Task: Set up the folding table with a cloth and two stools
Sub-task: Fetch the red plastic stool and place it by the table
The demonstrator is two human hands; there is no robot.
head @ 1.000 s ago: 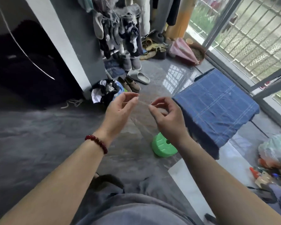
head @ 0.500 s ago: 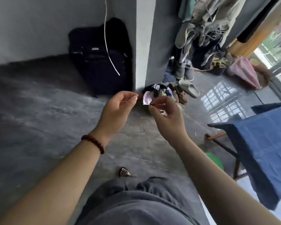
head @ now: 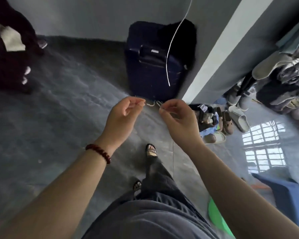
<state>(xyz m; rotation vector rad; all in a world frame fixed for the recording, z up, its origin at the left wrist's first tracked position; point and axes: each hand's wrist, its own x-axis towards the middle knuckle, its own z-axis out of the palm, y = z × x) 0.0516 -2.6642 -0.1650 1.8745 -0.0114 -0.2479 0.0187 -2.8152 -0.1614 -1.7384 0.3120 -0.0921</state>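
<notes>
Grey floor point(head: 62, 118) spreads wide, a dark suitcase point(head: 150, 66) against the wall. Blue cloth point(head: 290, 199) hangs at lower right, the green stool point(head: 216, 219) just beside it. Left hand point(head: 123, 116) and right hand point(head: 177, 118), raised, each press thumb to fingertip; whatever they pinch is too fine to tell.

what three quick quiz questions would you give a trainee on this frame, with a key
1. True or false: the blue cloth shows at the lower right edge of the view.
2. Which wrist wears the red bead bracelet? A) left B) right C) both
3. Short answer: what piece of luggage stands beyond the raised left hand and right hand?

Key: 1 true; 2 A; 3 the dark suitcase.
</notes>
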